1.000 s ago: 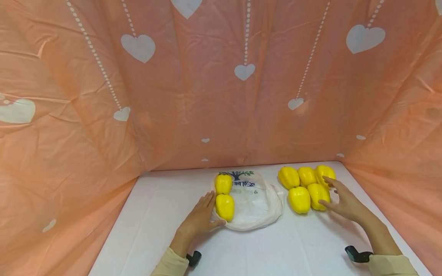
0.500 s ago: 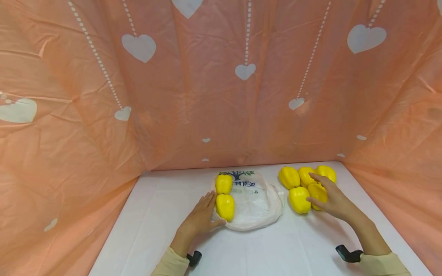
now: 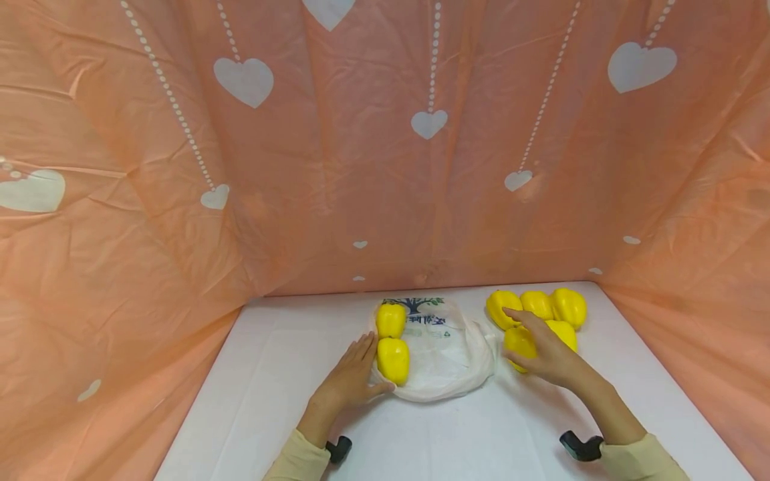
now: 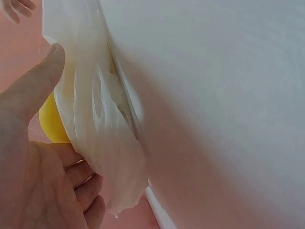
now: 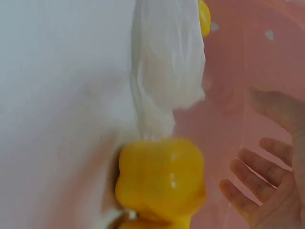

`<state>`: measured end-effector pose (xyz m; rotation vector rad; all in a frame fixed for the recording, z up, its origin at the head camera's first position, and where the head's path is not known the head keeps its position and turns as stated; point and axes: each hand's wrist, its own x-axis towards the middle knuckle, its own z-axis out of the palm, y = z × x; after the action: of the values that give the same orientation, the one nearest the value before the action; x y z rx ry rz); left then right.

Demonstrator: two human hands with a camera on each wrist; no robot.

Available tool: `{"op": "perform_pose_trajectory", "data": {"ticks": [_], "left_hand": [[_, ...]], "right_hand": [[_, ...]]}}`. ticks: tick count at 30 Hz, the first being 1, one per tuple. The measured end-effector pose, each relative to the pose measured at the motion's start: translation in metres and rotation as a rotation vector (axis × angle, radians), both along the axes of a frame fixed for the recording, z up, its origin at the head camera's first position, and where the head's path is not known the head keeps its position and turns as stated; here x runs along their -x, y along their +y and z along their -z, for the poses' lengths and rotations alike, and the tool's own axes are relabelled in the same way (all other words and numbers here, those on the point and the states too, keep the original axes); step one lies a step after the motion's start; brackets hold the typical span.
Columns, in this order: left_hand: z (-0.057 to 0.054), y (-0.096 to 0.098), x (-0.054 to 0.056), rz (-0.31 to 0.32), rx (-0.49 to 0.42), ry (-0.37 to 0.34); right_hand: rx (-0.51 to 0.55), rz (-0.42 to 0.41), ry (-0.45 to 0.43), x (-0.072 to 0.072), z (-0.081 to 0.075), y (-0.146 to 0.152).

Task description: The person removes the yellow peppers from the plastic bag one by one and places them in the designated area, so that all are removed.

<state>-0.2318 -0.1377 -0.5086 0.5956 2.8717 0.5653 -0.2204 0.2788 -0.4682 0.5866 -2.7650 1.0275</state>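
A white plastic bag (image 3: pixel 448 377) with a printed tree lies on the table, its rim rolled back. Two yellow bell peppers (image 3: pixel 393 362) sit one behind the other along its left side. Against that side rests my left hand (image 3: pixel 344 382), fingers extended and thumb along the near rim. In the left wrist view, the thumb touches the bag (image 4: pixel 90 90) and a pepper (image 4: pixel 51 121) shows behind it. My right hand (image 3: pixel 549 357) hovers, fingers spread, over the near-left pepper (image 3: pixel 520 342) of the right group, partly covering it. The right wrist view shows a gap between hand and pepper (image 5: pixel 162 176).
Behind and beside that pepper sit several more yellow peppers (image 3: pixel 537 305) in a tight cluster. A white cloth covers the table (image 3: pixel 289 334). Pink sheeting (image 3: pixel 337 167) with hearts encloses the back and sides.
My right hand has moved left across the pepper group, from the right-hand peppers to the near-left one, holding nothing. The left hand and the bag have stayed put.
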Motion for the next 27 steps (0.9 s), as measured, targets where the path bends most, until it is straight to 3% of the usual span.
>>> {"op": "perform_pose_trajectory", "data": {"ticks": [6, 18, 27], "left_hand": [[0.001, 0.001, 0.0, 0.006, 0.008, -0.004], [-0.001, 0.0, -0.001, 0.006, 0.003, -0.008], [-0.001, 0.0, -0.001, 0.011, 0.009, -0.005]], "right_hand": [[-0.021, -0.051, 0.054, 0.005, 0.009, -0.02], [0.032, -0.107, 0.044, 0.005, 0.022, -0.058], [0.037, -0.135, -0.011, 0.005, 0.028, -0.085]]}}
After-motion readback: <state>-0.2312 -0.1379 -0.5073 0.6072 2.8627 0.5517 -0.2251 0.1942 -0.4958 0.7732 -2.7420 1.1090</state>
